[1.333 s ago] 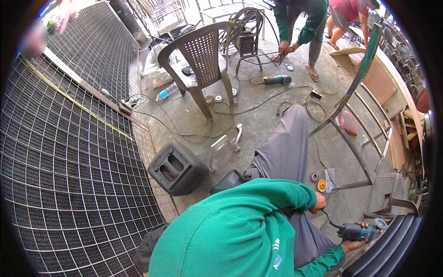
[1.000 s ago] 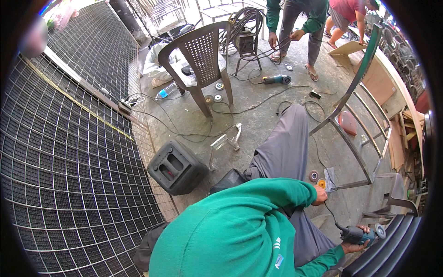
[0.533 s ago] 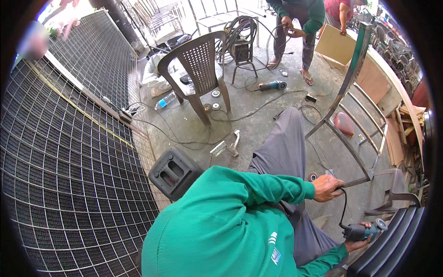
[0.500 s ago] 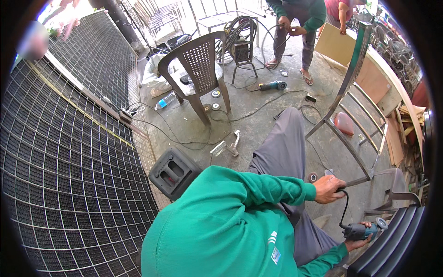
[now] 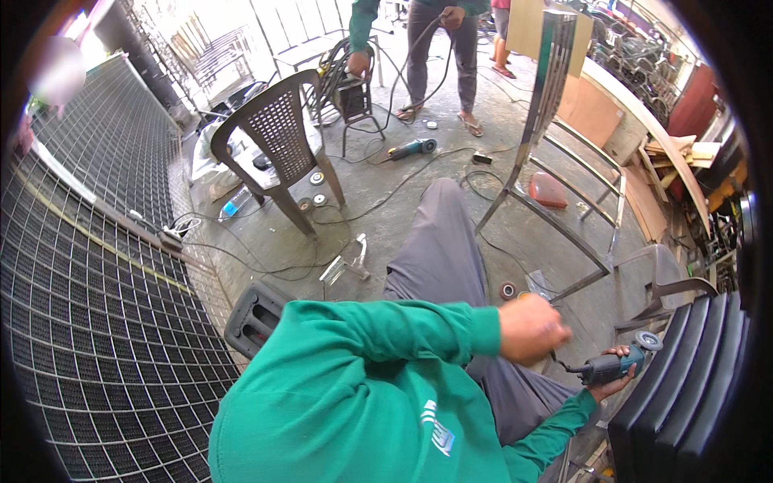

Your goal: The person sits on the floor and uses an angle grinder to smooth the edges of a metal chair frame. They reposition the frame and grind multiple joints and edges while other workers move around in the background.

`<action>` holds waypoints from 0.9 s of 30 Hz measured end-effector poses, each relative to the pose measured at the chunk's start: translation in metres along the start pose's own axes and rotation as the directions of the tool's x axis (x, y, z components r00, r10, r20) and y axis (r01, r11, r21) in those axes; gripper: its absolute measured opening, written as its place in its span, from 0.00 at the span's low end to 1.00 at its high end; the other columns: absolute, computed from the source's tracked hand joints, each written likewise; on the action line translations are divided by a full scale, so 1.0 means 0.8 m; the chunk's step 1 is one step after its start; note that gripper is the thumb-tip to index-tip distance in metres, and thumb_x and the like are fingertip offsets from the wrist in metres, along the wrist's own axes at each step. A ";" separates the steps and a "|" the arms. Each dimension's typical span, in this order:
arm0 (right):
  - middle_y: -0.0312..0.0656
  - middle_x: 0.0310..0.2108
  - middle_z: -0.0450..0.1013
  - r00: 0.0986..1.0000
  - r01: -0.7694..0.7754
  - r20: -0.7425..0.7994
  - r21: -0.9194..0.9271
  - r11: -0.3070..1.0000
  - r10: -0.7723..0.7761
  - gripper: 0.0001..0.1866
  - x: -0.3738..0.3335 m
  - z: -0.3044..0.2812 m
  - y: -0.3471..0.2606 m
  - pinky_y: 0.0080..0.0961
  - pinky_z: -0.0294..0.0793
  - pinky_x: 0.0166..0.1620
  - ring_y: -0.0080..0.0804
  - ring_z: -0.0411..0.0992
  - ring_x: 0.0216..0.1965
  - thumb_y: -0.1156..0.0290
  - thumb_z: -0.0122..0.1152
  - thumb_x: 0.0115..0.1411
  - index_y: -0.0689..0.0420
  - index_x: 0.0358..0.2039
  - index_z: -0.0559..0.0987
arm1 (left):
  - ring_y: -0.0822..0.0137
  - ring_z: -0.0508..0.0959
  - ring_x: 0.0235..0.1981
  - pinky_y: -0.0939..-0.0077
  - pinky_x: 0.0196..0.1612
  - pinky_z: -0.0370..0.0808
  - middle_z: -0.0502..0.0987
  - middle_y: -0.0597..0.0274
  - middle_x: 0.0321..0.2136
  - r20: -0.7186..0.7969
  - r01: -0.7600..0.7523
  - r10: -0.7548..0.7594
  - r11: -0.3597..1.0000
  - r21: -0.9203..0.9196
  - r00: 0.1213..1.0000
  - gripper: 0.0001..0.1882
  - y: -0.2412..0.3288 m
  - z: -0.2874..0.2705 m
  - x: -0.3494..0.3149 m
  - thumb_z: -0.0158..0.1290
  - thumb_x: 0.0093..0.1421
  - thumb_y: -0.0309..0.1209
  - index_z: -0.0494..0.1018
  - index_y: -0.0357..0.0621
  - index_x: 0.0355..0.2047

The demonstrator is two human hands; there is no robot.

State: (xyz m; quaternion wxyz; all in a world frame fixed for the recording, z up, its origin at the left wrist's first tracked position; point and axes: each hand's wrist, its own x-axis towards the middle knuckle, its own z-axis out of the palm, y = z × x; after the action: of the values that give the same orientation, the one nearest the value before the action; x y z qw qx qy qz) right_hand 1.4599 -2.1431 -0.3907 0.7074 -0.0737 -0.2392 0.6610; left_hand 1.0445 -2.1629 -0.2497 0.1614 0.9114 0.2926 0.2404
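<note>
At the lower right, my right hand (image 5: 616,385) is wrapped round the body of a teal and black angle grinder (image 5: 600,370). The grinder's grey disc (image 5: 649,341) points up and to the right, close to a stack of black padded panels (image 5: 684,378). My left hand (image 5: 530,330) is smeared by motion but looks closed. A black power cord (image 5: 566,368) runs from the grinder's rear end up to the underside of this hand.
A bare metal chair frame (image 5: 555,169) stands ahead of my knee. Beyond are a brown plastic chair (image 5: 278,145), a second grinder (image 5: 415,148) and trailing cords. A person (image 5: 439,48) holds a cable by the welding machine (image 5: 352,98). Wire mesh (image 5: 88,322) lines my left.
My left hand has swept back leftward, and the cord's near end has followed it. The view has shifted right. The other person has lowered a hand to the welding machine.
</note>
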 end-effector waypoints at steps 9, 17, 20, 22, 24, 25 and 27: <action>0.40 0.43 0.65 0.992 0.121 0.019 0.065 0.991 -0.122 0.21 -0.003 -0.004 -0.005 0.38 0.71 0.59 0.32 0.69 0.47 0.67 0.64 0.62 0.59 0.50 0.65 | 0.48 0.83 0.30 0.54 0.33 0.79 0.79 0.50 0.24 0.051 0.120 -0.134 0.971 0.205 0.990 0.10 -0.097 0.012 -0.057 0.59 0.52 0.29 0.74 0.41 0.34; 0.40 0.43 0.64 0.989 0.146 -0.013 0.194 0.970 -0.146 0.24 -0.002 -0.017 -0.021 0.37 0.68 0.61 0.33 0.67 0.48 0.72 0.68 0.54 0.59 0.47 0.66 | 0.52 0.82 0.34 0.58 0.39 0.79 0.77 0.55 0.28 -0.099 0.061 -0.029 0.940 0.335 0.995 0.09 -0.188 0.011 -0.048 0.58 0.57 0.33 0.73 0.43 0.33; 0.40 0.42 0.64 0.981 0.195 -0.029 0.144 0.970 -0.193 0.24 -0.002 -0.028 -0.028 0.37 0.67 0.60 0.33 0.67 0.47 0.74 0.69 0.53 0.59 0.46 0.66 | 0.52 0.82 0.36 0.57 0.40 0.79 0.78 0.57 0.29 -0.206 0.107 -0.040 0.940 0.324 0.978 0.09 -0.225 0.023 -0.034 0.59 0.55 0.34 0.74 0.45 0.33; 0.40 0.42 0.64 0.979 0.206 -0.037 0.122 0.971 -0.203 0.24 -0.003 -0.033 -0.033 0.37 0.67 0.60 0.33 0.67 0.47 0.74 0.70 0.52 0.60 0.45 0.66 | 0.54 0.82 0.40 0.57 0.43 0.78 0.79 0.58 0.30 -0.223 0.209 -0.150 0.940 0.268 0.963 0.09 -0.253 0.032 -0.029 0.59 0.55 0.35 0.76 0.46 0.34; 0.40 0.42 0.64 0.979 0.201 -0.054 0.093 0.975 -0.197 0.25 -0.006 -0.036 -0.037 0.37 0.66 0.60 0.33 0.67 0.47 0.74 0.70 0.51 0.60 0.45 0.66 | 0.55 0.80 0.45 0.56 0.48 0.76 0.79 0.60 0.33 -0.239 0.233 -0.152 0.904 0.359 0.959 0.10 -0.279 0.039 -0.026 0.59 0.55 0.36 0.78 0.47 0.36; 0.40 0.42 0.64 0.979 0.203 -0.056 0.114 0.973 -0.198 0.25 -0.006 -0.037 -0.038 0.37 0.66 0.60 0.34 0.67 0.47 0.74 0.70 0.51 0.60 0.45 0.66 | 0.56 0.79 0.48 0.56 0.50 0.75 0.80 0.60 0.35 -0.240 0.249 -0.159 0.877 0.412 0.958 0.11 -0.290 0.041 -0.026 0.59 0.55 0.36 0.78 0.48 0.37; 0.40 0.42 0.64 0.972 0.235 -0.055 0.120 0.965 -0.230 0.25 -0.007 -0.038 -0.038 0.37 0.66 0.59 0.34 0.67 0.47 0.74 0.69 0.51 0.60 0.45 0.66 | 0.56 0.77 0.53 0.57 0.55 0.73 0.79 0.58 0.41 -0.273 0.351 -0.271 0.883 0.311 0.923 0.12 -0.306 0.043 -0.026 0.57 0.57 0.37 0.80 0.50 0.40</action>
State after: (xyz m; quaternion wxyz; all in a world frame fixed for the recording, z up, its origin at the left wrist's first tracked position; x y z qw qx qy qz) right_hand 1.5005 -2.1457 -0.4059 0.7880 -0.0140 -0.1895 0.5856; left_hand 0.9365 -1.9905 -0.3918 -0.0021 0.8335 0.4904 0.2546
